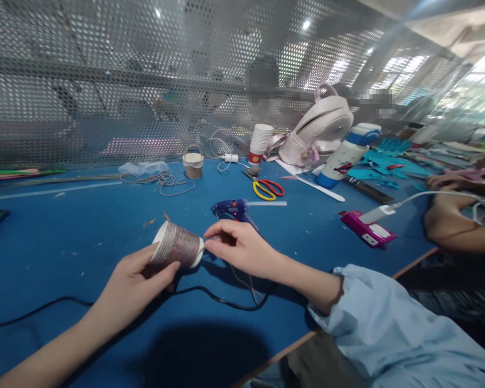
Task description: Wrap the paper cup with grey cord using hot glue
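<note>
A paper cup (181,245) wrapped in grey-brown cord lies tilted on its side in my left hand (135,277), its base pointing right. The fingers are around the cup's rim end and the thumb presses its side. At the base, my right hand (242,245) pinches with thumb and fingertips. Thin cord (246,283) hangs below that hand, so the pinch appears to be on the cord close to the cup's white bottom edge. Just behind my right hand lies a blue hot glue gun (231,206) with a clear glue stick in its back.
Scissors (267,189), a small handled cup basket (193,166), loose cord (167,180), stacked paper cups (261,143), a bottle (343,159) and a backpack (315,132) stand or lie farther back. A pink power strip (367,229) sits right, near another person's arm (456,213). A black cable (214,296) crosses the front.
</note>
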A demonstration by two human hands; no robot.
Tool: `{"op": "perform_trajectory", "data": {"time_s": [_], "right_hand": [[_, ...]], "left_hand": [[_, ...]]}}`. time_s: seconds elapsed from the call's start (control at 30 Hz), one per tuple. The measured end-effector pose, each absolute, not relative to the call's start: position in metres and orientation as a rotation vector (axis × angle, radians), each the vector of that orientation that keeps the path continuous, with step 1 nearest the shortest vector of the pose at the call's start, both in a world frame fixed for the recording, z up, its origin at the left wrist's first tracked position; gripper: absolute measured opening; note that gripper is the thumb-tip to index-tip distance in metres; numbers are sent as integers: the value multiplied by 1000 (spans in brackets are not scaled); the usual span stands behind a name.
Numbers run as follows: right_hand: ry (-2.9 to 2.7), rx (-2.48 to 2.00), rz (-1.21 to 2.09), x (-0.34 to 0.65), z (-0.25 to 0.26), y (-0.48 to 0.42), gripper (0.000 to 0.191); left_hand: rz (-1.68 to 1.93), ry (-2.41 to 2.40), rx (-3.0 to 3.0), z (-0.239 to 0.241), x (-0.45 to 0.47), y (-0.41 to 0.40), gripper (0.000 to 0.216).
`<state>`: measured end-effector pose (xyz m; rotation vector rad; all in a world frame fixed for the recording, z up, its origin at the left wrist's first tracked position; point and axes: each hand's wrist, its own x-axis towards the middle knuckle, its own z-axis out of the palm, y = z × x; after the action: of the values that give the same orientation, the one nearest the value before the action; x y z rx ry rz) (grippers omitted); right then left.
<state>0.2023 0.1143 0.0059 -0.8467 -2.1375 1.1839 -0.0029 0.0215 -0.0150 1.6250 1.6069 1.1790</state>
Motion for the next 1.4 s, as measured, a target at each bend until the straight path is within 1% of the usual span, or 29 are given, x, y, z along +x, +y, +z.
{"op": "perform_trajectory", "data": {"time_s": [0.07, 0.17, 0.23, 0.33, 0.4, 0.43, 0.6, 0.7, 0.8, 0.9, 1.03, 1.13, 1.2, 1.27, 1.33, 1.4], "right_hand": [[-2096, -865, 1295, 202, 6, 115, 22], [-2077, -850, 1479, 200, 0, 118, 49], [-2078, -837, 1604, 198, -6, 121, 63], [-2017, -799, 1794, 194, -13, 123, 71], [-1988, -770, 1841, 192, -15, 124, 69], [-2004, -768, 1806, 191, -16, 124, 67], [-2157, -752, 1295, 190, -23, 124, 56], [-2261, -628, 1015, 190, -28, 123, 51], [-2351, -540, 853, 191, -29, 119, 50], [-2393, -529, 829, 192, -27, 117, 50], [-2385, -522, 850, 192, -24, 118, 50], [-2341, -565, 894, 193, -20, 117, 52], [-2346, -597, 915, 195, -15, 115, 45], [-2427, -534, 929, 199, -10, 112, 32], [-2592, -346, 932, 204, -5, 108, 24], [-2782, -131, 890, 211, 3, 106, 20]], "left_hand": [[1183, 1626, 1550, -16, -5, 22, 22], [1181, 1632, 1444, -19, -9, 22, 22], [1164, 1589, 1399, -22, -13, 22, 21], [1106, 1482, 1337, -27, -18, 22, 22], [1071, 1454, 1314, -27, -19, 23, 23], [1059, 1467, 1315, -27, -19, 24, 24], [1052, 1636, 1279, -17, -7, 26, 33], [1042, 1664, 1238, -12, 2, 27, 26], [989, 1675, 1263, -9, 5, 25, 13], [970, 1654, 1291, -8, 4, 24, 12], [987, 1700, 1272, -7, 3, 22, 23], [1097, 1714, 1204, -9, 1, 23, 28], [1202, 1688, 1122, -12, -1, 25, 29], [1288, 1629, 1012, -16, -3, 27, 30], [1347, 1561, 914, -18, -5, 30, 34], [1384, 1512, 850, -19, -5, 31, 37]]}}
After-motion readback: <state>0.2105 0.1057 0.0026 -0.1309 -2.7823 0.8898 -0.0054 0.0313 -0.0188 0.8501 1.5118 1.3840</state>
